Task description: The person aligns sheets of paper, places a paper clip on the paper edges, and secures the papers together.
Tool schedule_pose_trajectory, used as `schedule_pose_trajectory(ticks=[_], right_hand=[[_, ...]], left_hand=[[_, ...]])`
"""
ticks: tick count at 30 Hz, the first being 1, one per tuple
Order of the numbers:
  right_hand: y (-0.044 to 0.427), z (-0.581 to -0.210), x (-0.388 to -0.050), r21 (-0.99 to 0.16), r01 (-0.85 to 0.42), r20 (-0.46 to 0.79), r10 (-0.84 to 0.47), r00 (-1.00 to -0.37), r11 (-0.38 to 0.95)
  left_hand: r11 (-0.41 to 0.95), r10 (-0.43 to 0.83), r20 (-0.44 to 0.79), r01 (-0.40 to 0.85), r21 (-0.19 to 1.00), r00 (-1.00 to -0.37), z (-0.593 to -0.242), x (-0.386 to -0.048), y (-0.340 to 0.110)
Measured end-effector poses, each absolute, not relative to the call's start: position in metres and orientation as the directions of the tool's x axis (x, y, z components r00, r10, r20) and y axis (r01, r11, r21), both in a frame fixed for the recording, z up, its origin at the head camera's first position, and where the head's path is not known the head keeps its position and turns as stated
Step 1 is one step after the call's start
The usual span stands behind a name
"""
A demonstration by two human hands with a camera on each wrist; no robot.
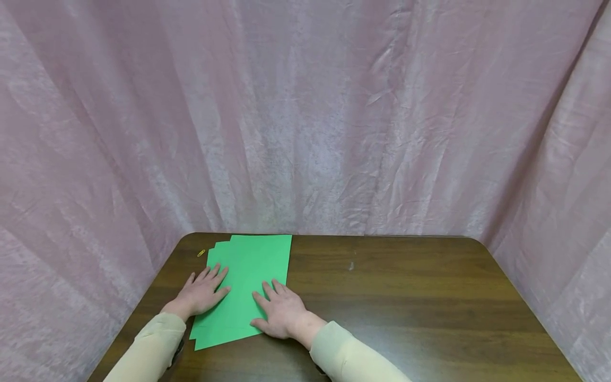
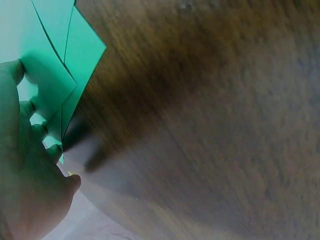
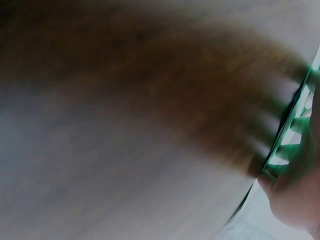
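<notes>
Several green sheets of paper [image 1: 248, 260] lie overlapped and slightly fanned on the left part of the table, their corners stepped at the top left and bottom left. My left hand [image 1: 199, 294] rests on the left edge of the sheets with its fingers spread. On the lower right edge of the paper lies my right hand [image 1: 280, 312], fingers apart and extended. In the left wrist view, the layered corners of the paper [image 2: 82, 50] show beside the left hand [image 2: 30, 175]. The right wrist view catches the right hand [image 3: 300, 175] at the paper's edge.
A yellow paper clip [image 1: 201, 253] lies on the brown wooden table [image 1: 406, 302] just left of the sheets, near the far left corner. A small pale mark [image 1: 351, 266] shows on the tabletop. Pink curtains [image 1: 305, 116] hang behind the table and at both sides.
</notes>
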State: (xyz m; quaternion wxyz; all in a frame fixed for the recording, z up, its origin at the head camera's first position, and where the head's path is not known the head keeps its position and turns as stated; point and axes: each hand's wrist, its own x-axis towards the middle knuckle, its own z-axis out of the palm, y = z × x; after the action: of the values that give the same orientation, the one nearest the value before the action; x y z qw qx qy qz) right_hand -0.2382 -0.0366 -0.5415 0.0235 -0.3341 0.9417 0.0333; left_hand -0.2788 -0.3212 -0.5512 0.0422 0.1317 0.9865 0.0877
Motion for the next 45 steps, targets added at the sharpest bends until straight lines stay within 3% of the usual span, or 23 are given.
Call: schedule_pose_trajectory(ticks=[19, 33, 45], right_hand=[[-0.022, -0.537, -0.228, 0.035, -0.651, -0.057, -0.649, -0.759, 0.758], [-0.012, -0.544, -0.226, 0.082, -0.657, -0.02, -0.658, -0.753, 0.75], [0.007, -0.538, -0.218, 0.083, -0.664, -0.033, -0.664, -0.747, 0.743]], left_hand=[[0.94, 0.297, -0.027, 0.287, 0.185, -0.955, -0.559, -0.277, -0.312], [0.927, 0.314, -0.02, 0.302, 0.222, -0.949, -0.537, -0.264, -0.291], [0.924, 0.329, 0.036, 0.329, 0.195, -0.944, -0.551, -0.266, -0.279]])
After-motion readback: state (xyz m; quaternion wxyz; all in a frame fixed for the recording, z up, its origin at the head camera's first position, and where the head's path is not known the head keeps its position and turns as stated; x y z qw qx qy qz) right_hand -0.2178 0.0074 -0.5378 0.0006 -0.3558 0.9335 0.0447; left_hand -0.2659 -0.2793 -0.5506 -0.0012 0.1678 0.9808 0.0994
